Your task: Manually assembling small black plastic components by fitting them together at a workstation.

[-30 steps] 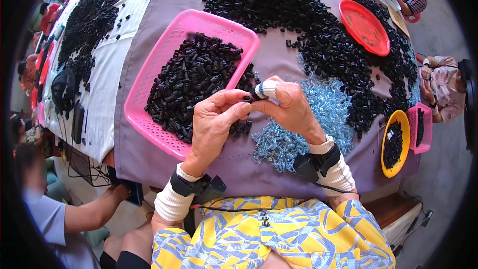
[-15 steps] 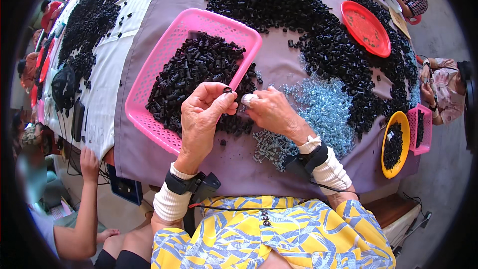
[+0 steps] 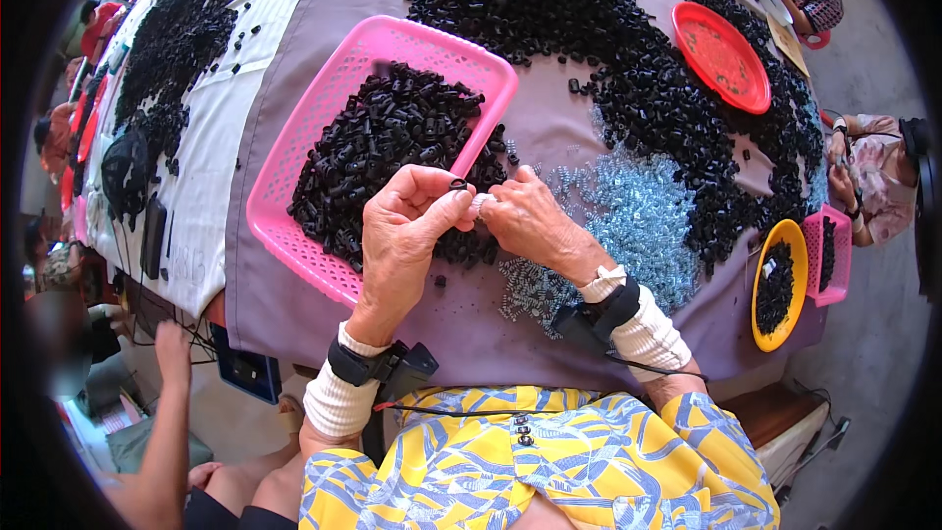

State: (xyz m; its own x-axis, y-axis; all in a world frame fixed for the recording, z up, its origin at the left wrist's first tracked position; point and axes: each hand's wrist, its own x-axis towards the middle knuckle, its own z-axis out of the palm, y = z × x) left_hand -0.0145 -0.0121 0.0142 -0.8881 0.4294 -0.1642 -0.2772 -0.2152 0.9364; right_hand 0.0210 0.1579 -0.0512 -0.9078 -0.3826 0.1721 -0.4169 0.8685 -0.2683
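Between the thumb and forefinger of my left hand (image 3: 404,234) sits a small black plastic part (image 3: 458,184) with a ring-like opening. My right hand (image 3: 535,221) is pinched closed and meets it at the fingertips; what that pinch holds, if anything, is hidden. White tape wraps a right fingertip. Both hands are over the near right side of a pink plastic basket (image 3: 270,204), which is full of small black parts (image 3: 378,147). Beside my right hand spreads a pile of small silvery-blue springs (image 3: 643,211).
A large heap of black parts (image 3: 530,0) covers the far table. On the right are a red tray (image 3: 721,57), a yellow tray (image 3: 799,280) and a small pink basket (image 3: 842,280). Co-workers sit around; a person's forearm (image 3: 169,422) is at lower left.
My right hand has moved slightly left, and its fingertips now touch those of my left hand at the black part. At lower left, the co-worker's arm has shifted downward.
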